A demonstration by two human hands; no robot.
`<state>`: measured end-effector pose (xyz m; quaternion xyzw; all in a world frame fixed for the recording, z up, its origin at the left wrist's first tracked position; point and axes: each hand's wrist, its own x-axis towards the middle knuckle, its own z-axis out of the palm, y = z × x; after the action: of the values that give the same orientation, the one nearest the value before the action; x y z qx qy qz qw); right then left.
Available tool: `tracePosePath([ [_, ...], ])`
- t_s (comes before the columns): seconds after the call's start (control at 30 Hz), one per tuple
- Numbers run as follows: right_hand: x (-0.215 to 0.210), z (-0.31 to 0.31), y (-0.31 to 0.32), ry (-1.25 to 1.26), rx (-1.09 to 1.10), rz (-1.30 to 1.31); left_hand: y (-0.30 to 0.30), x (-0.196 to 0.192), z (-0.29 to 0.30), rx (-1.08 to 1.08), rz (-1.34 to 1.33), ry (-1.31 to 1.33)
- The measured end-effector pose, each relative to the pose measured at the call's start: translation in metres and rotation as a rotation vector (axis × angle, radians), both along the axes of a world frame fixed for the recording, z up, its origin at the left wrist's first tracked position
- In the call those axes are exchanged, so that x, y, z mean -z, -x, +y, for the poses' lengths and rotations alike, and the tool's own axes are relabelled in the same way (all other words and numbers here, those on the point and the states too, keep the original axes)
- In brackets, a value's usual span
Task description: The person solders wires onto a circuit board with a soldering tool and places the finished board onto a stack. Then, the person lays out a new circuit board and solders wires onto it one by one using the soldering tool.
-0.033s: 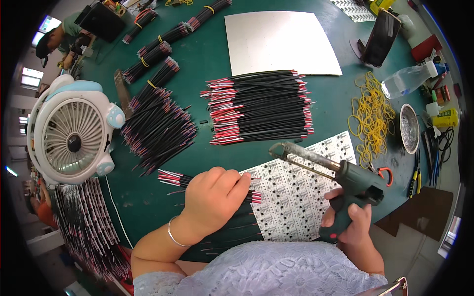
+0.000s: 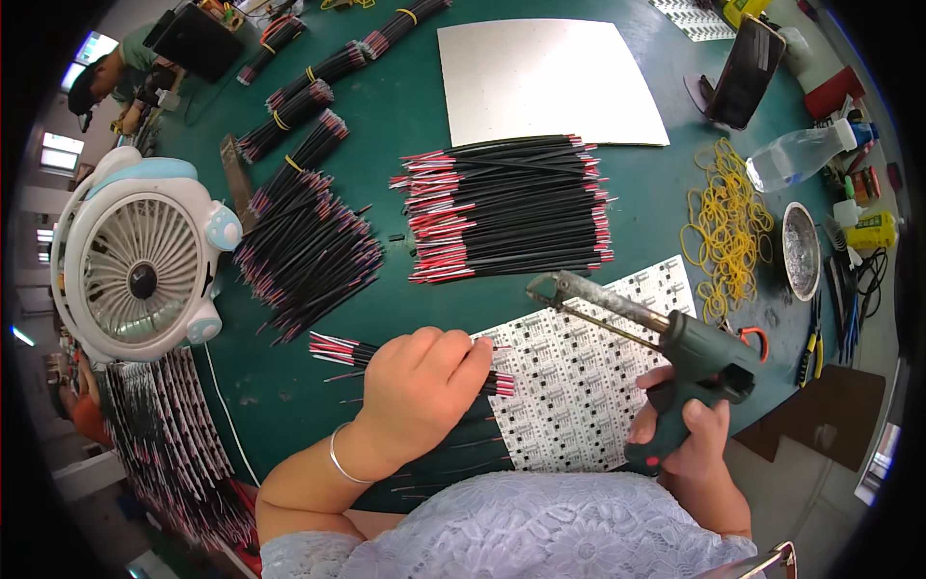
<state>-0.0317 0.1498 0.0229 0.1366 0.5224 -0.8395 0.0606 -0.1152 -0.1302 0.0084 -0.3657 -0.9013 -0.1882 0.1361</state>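
1. Where the circuit-board sheet (image 2: 569, 396) ends rightward, the soldering gun (image 2: 709, 357) is clasped by the right hand (image 2: 694, 439).
2. Black wires (image 2: 501, 384) are covered by the left hand (image 2: 420, 386); its grip cannot be told.
3. Bare desk (image 2: 453, 311) is left beyond.

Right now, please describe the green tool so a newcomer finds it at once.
On the green table, find the patterned white sheet near the person. At its right side, the right hand holds the dark green, pistol-shaped tool. Unlike the orange-handled tool beyond it, it has a long metal front pointing forward-left.
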Motion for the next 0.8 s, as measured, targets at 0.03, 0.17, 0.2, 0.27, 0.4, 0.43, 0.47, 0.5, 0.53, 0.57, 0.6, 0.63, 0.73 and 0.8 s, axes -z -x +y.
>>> tracePosePath([
  [0.03, -0.003, 0.0, 0.0, 0.002, -0.001, -0.007, 0.001, 0.001, 0.003, 0.011, 0.013, 0.016],
  [0.17, -0.009, 0.011, -0.006, -0.144, -0.122, 0.018, -0.004, 0.003, 0.008, -0.011, -0.091, 0.07],
  [0.2, -0.007, 0.014, -0.009, -0.187, -0.207, 0.008, -0.003, 0.003, 0.007, -0.027, -0.057, 0.086],
  [0.27, -0.004, 0.013, -0.012, -0.18, -0.246, 0.003, -0.002, 0.001, 0.007, -0.042, -0.022, 0.104],
  [0.4, 0.004, 0.005, -0.016, -0.152, -0.243, -0.083, -0.004, 0.003, 0.006, -0.022, -0.047, 0.059],
  [0.43, 0.005, 0.003, -0.018, -0.177, -0.239, -0.066, -0.005, 0.005, 0.005, 0.006, -0.061, 0.038],
  [0.47, 0.006, 0.001, -0.02, -0.203, -0.233, -0.05, -0.006, 0.005, 0.005, 0.006, -0.059, 0.037],
  [0.5, 0.007, 0.006, -0.02, -0.204, -0.233, -0.048, -0.008, 0.005, 0.004, -0.013, -0.116, 0.047],
  [0.53, 0.009, 0.015, -0.02, -0.46, -0.387, 0.061, -0.01, 0.005, 0.004, -0.032, -0.173, 0.057],
  [0.57, 0.009, 0.02, -0.02, -0.717, -0.54, 0.173, -0.011, 0.006, 0.004, -0.031, -0.172, 0.053],
  [0.6, 0.008, 0.019, -0.02, -0.719, -0.541, 0.172, -0.012, 0.01, 0.005, -0.034, -0.17, 0.039],
  [0.63, 0.007, 0.016, -0.02, -0.781, -0.485, 0.258, -0.013, 0.012, 0.005, -0.037, -0.168, 0.025],
  [0.73, 0.002, 0.011, -0.014, -0.959, -0.493, 0.504, -0.01, 0.015, 0.006, -0.035, -0.147, 0.003],
  [0.8, 0.009, 0.013, -0.029, -1.011, -0.438, 0.385, -0.01, 0.016, 0.006, -0.038, -0.162, -0.001],
])
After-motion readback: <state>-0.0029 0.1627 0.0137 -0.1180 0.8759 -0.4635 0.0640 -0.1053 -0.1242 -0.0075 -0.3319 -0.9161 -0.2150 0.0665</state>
